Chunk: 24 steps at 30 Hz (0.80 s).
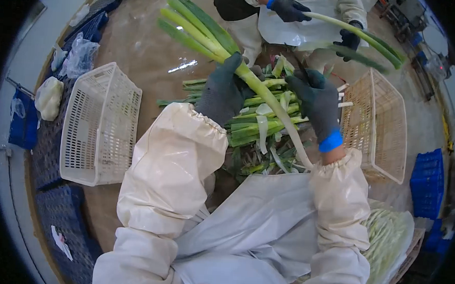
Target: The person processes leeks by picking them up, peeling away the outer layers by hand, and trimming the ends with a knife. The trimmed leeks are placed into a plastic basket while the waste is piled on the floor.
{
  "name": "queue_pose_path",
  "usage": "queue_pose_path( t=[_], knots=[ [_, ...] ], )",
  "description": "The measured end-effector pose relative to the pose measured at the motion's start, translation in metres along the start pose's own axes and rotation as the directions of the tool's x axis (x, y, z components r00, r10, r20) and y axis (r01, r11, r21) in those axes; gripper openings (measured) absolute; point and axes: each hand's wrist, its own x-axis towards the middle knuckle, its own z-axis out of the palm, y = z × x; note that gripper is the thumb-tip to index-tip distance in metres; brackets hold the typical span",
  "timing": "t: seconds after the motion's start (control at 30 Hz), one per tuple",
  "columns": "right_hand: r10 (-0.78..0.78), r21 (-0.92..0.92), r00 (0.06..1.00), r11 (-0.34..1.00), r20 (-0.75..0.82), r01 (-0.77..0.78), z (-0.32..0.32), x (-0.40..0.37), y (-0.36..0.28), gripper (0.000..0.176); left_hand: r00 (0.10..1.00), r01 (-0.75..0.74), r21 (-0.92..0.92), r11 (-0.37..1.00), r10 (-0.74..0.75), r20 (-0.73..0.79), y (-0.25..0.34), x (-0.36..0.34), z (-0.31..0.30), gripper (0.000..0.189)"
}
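Observation:
My left hand (221, 93), in a dark grey glove, is closed around a leek (266, 95). The leaves of this leek fan out to the upper left, and its white end slants down toward my apron. My right hand (317, 98), gloved with a blue band at the wrist, is curled just right of the stalk. A thin dark, blade-like piece shows at its fingertips, but what it belongs to is hidden. Beneath both hands lies a pile of leeks (246, 130), with loose peeled leaves (273, 157) around its lower edge.
White plastic crates stand at left (102, 130) and right (377, 124). Opposite me, a co-worker's gloved hands (291, 10) hold another leek (357, 30). Dark blue pallets (61, 220) line the left wall. Blue crates (427, 175) and a clear bag of pale stalks (387, 238) are at right.

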Motion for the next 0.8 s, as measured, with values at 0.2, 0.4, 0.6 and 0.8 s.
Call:
queue_pose_path(
  t=[0.2, 0.4, 0.6, 0.8],
  knots=[
    [-0.317, -0.161, 0.948, 0.938, -0.031, 0.308, 0.034, -0.033, -0.039, 0.023, 0.993, 0.106, 0.12, 0.987, -0.111, 0.04, -0.02, -0.005, 0.005, 0.029],
    [-0.377, -0.127, 0.925, 0.921, -0.047, 0.368, 0.037, -0.028, -0.021, 0.016, 0.998, 0.063, 0.195, 0.979, -0.068, 0.019, -0.026, -0.01, 0.011, 0.026],
    [-0.447, -0.386, 0.889, 0.841, -0.097, 0.38, 0.04, -0.027, -0.021, 0.016, 1.0, 0.027, 0.27, 0.963, -0.023, -0.017, -0.027, -0.012, 0.016, 0.029],
    [0.201, 0.435, 0.979, 0.885, -0.036, -0.165, 0.014, -0.025, -0.035, 0.025, 0.99, -0.141, 0.324, 0.936, 0.128, 0.061, 0.007, 0.003, -0.002, 0.033]
  ],
)
